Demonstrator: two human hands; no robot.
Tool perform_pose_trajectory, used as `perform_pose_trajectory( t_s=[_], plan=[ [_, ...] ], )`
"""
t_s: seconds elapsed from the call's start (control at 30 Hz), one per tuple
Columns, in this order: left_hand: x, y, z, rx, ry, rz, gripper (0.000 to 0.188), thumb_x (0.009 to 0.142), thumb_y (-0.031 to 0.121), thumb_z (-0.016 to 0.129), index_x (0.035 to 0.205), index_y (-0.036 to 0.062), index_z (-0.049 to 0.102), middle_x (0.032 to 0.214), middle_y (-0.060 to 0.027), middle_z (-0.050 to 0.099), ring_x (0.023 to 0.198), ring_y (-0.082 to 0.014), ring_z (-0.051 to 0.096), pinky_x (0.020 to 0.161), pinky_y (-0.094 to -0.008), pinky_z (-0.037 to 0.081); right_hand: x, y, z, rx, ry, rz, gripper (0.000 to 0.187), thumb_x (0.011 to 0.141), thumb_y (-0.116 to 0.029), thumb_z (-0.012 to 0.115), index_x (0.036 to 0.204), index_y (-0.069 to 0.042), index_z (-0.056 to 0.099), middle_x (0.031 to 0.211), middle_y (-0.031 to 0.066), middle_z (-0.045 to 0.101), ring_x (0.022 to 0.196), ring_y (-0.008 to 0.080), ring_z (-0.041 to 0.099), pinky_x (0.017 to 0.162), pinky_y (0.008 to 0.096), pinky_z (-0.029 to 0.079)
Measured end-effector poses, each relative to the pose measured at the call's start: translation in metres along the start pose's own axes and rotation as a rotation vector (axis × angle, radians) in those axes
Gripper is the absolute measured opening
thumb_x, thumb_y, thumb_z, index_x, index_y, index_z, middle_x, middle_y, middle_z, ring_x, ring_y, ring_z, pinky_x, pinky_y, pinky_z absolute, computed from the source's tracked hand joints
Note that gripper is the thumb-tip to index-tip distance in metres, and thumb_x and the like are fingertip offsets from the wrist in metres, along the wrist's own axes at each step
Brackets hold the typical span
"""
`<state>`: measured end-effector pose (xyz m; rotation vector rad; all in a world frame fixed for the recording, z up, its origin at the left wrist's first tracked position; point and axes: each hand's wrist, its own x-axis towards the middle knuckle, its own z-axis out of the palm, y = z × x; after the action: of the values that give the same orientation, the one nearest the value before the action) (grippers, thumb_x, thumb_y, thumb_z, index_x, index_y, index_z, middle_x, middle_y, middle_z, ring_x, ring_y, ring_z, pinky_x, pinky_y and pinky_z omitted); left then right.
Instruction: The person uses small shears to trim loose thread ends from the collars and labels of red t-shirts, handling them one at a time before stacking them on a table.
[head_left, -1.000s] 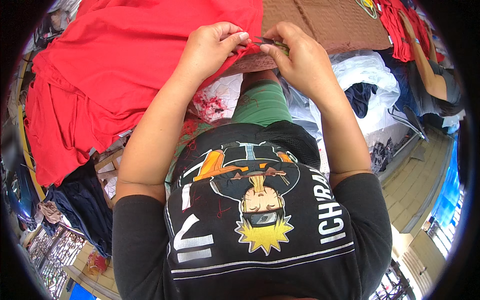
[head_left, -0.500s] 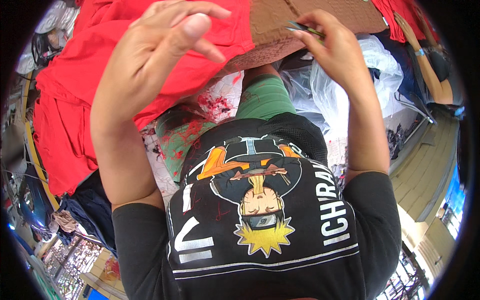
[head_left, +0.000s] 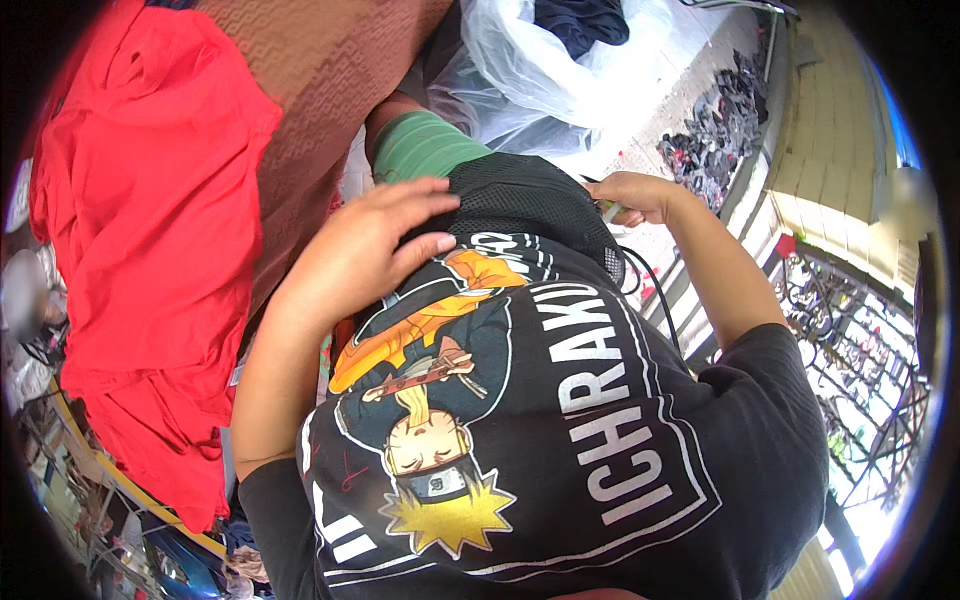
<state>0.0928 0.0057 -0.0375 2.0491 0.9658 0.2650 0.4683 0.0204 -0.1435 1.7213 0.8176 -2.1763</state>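
My left hand [head_left: 405,225] rests at my lap, fingers stretched out and slightly apart, next to black mesh cloth [head_left: 520,195] and the lower part of my printed black T-shirt [head_left: 560,400]. It holds nothing. Beyond the mesh's right edge, low at my right side, my right hand [head_left: 635,198] is closed around small thread snips [head_left: 606,207]. Only a dark tip and a bit of yellow-green show past the fingers. A pile of red cloth [head_left: 160,240] lies to the left, apart from both hands.
A brown patterned surface [head_left: 330,90] lies under the red cloth's right side. Clear plastic sheeting [head_left: 520,75] with dark cloth [head_left: 585,22] is at the top. Dark fabric scraps [head_left: 715,130] lie along the floor at the right. A black cord [head_left: 655,280] loops beside my shirt.
The view has turned right, so the red cloth sits farther left. Both hands have come down from above the work surface: the left to my lap, the right with the snips to my right side.
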Motion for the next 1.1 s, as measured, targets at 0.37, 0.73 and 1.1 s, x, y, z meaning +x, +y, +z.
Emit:
perform_pose_trajectory(
  t_s=[0.37,0.73,1.1],
  plan=[
    [-0.011,0.034,-0.014,-0.06,0.093,0.151,0.022,0.081,0.014,0.066,0.101,0.0069,0.068,0.116,-0.0096,0.063,0.101,-0.0273,0.062,0.087,-0.0366,0.049,-0.014,-0.063,-0.018,-0.735,0.137,-0.024,0.035,0.084,-0.033,0.066,0.093,0.0,0.066,0.07,0.006,0.068,0.046,0.0075,0.044,0.043,0.026,0.032],
    [0.022,0.212,0.0,-0.243,0.407,1.126,0.018,0.08,0.023,0.06,0.09,0.008,0.062,0.099,-0.0078,0.059,0.094,-0.0232,0.058,0.076,-0.0384,0.047,-0.088,-0.324,0.036,-1.598,0.358,-0.512,0.034,0.085,-0.028,0.067,0.105,0.0,0.066,0.084,0.0137,0.069,0.077,0.0188,0.066,0.072,0.032,0.05],
    [0.003,0.037,-0.061,0.003,0.74,0.43,0.01,0.084,0.017,0.062,0.09,0.0101,0.067,0.096,-0.0067,0.065,0.092,-0.0244,0.062,0.079,-0.0364,0.049,-0.055,-0.373,0.115,-1.921,0.338,-0.973,0.024,0.08,-0.024,0.066,0.097,-0.007,0.068,0.085,0.0168,0.067,0.082,0.0337,0.064,0.075,0.0405,0.049]
  ],
)
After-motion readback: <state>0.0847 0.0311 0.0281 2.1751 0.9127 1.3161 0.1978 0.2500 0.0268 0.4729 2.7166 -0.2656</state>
